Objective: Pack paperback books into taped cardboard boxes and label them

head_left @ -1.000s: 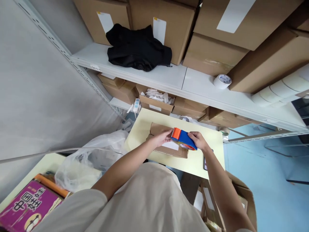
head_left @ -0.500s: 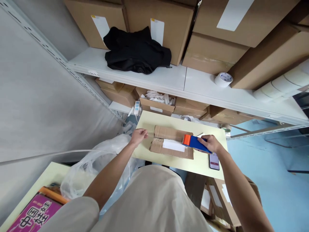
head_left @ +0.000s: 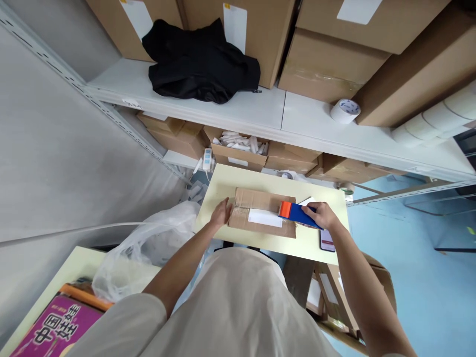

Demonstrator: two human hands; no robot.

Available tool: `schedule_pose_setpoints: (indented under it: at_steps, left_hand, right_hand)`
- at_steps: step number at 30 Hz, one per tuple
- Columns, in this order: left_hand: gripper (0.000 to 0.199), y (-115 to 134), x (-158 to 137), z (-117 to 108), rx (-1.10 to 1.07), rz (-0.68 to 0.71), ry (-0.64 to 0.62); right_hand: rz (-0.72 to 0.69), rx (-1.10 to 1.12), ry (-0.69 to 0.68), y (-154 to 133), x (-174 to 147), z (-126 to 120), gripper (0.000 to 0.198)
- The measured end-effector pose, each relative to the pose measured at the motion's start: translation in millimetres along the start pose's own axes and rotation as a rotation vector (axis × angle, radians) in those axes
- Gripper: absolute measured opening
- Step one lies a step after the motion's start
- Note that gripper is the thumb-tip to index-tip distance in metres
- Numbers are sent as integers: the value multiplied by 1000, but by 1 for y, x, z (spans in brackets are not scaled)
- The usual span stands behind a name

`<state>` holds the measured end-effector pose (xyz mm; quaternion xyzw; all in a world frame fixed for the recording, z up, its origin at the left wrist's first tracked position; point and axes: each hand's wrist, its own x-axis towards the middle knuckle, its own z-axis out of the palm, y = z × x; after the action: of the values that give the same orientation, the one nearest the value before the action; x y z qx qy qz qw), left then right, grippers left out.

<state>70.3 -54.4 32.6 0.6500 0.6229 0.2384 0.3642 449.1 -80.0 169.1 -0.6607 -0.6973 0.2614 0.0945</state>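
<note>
The right hand (head_left: 323, 215) is wrapped around the blue handle of a tape dispenser (head_left: 303, 215), whose orange head points leftward from that grip, over the near-right part of a flat cardboard box (head_left: 260, 198). The box lies on the cream tabletop (head_left: 226, 178), left of the dispenser grip and between the two hands. The left hand (head_left: 221, 213) is at the box's far end from that grip, its fingers against or just beside the edge; whether it pinches a tape end or merely steadies the cardboard, I cannot tell. If the left hand presses too lightly, a pull from the dispenser could drag or twist the box toward the right hand. Tilting the dispenser could let its head scrape the white label (head_left: 265, 218), which reaches almost beneath it. Uneven tension could wrinkle any strip or leave it off the seam. The smartphone (head_left: 327, 240), just below the right hand, could get knocked if that wrist drops or swings back.
</note>
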Motion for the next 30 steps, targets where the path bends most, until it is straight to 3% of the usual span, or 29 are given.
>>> schedule_pose_setpoints:
  at_steps: [3,5,7,12,17,21,24,27,30]
  left_hand:
    - [79,29,3,-12,125,168,-6]
    - [105,54,3,-12,350,480,-163]
    - [125,74,1,-6,523,616,-265]
    - [143,84,-1,6,679,534,-300]
    - [135,82,1,4,725,517,-308]
    - [133,89,-1,2,770,505,-335]
    - [123,105,-8,12,806,566,-402]
    - [111,128,-16,35,787,666,-480]
    - [113,145,-20,57,766,655,-492]
  right_hand:
    - [-16,-12,-21,1,2,-1,49]
    - [-33,-24,-30,1,4,-2,49]
    - [-52,-29,-55,0,6,-2,48]
    - [-44,5,-120,13,9,-11,46]
    - [4,22,-103,72,-8,-23,47]
    - [22,44,-111,108,-11,-4,46]
    - [-18,37,-108,103,0,19,46]
    - [-38,48,-135,81,15,36,45]
    - [-59,95,-160,58,26,52,41]
